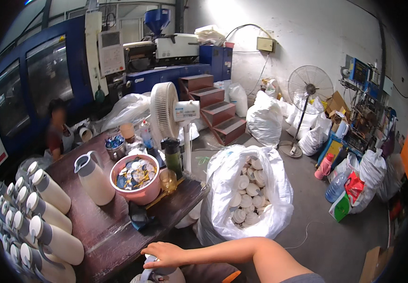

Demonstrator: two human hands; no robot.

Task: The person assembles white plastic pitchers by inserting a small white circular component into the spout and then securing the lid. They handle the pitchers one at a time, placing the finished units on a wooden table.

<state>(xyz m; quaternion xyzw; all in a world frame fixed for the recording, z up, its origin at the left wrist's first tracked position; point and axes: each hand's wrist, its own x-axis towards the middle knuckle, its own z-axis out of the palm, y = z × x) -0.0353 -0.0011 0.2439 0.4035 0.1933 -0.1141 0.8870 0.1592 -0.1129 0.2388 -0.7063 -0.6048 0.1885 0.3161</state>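
Observation:
My right hand (165, 255) reaches in from the lower right, its fingers bent over the grey top of a pale jug (168, 276) at the bottom edge. Most of that jug is cut off by the picture's edge. My left hand does not show. On the dark red table stands another cream jug (95, 181) with a grey spout and handle. Beside it a pink bucket (140, 195) holds many round discs and yellow pieces. At the left, several cream jugs with grey lids (53, 191) are grouped closely in rows.
The table (114, 236) also carries a white fan (166, 111), a dark green bottle (172, 158) and an amber cup (168, 181). Right of it stands a white sack (218, 207) of pale lids. A person (57, 129) sits beyond the table, before a blue machine. Brown steps (216, 111) stand behind.

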